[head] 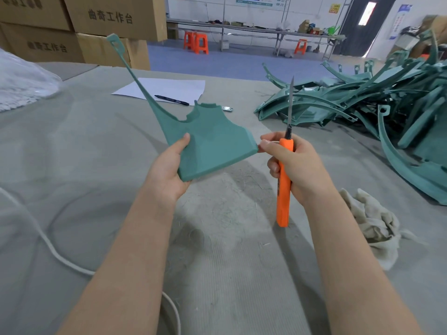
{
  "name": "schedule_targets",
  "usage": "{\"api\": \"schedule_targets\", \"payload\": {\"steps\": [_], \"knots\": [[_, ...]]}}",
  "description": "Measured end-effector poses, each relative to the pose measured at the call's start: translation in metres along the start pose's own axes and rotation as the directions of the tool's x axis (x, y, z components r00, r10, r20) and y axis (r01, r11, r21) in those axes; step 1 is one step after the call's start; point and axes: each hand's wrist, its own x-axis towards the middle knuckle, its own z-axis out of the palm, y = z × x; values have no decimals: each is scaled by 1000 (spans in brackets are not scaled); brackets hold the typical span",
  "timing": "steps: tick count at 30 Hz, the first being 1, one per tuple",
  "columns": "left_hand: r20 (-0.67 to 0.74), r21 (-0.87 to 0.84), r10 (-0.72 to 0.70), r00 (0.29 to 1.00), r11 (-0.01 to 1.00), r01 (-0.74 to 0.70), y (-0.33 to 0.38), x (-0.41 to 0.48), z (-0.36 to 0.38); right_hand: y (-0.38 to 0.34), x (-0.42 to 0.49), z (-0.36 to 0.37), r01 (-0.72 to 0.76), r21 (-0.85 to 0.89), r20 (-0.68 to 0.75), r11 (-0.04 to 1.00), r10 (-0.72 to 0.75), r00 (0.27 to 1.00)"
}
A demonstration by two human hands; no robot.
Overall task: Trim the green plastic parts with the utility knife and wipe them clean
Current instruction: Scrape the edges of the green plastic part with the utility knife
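My left hand [169, 165] grips a green plastic part [212, 141] by its lower left corner, thumb on top. The part has a broad flat body and a long thin arm rising up and left to a slotted tip. My right hand [295, 163] holds an orange utility knife [283, 189] upright, its long blade extended and pointing up. The thumb and forefinger of that hand touch the part's right corner. Both are held above the grey cloth-covered table [96, 153].
A pile of green plastic parts [362, 100] lies at the right. A crumpled beige rag [372, 223] sits by my right forearm. Further back lie a white sheet of paper [169, 87], a black marker [171, 100] and a small metal piece [227, 108]. Cardboard boxes [72, 27] stand at the back left, and a white cord [48, 243] crosses the near left.
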Motion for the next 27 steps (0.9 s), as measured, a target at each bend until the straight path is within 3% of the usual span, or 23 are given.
{"api": "schedule_targets", "payload": {"steps": [7,11,14,20,27], "knots": [[41,4,-2,999,1000,2,1,0,1,3,2,3,-34,5,-32,999,34,999],[16,-28,-2,1000,1000,3,2,-2,1,6,4,-4,-6,-379,-215,926,-82,973],[50,-23,-19,999,1000,20,1,-3,1,9,2,-6,22,-446,-268,895,-157,950],[82,12,-57,995,998,57,0,-3,0,12,2,5,160,-452,-161,878,-257,953],[84,54,-75,994,996,71,0,-3,0,16,2,7,201,-500,-77,842,-275,958]]}}
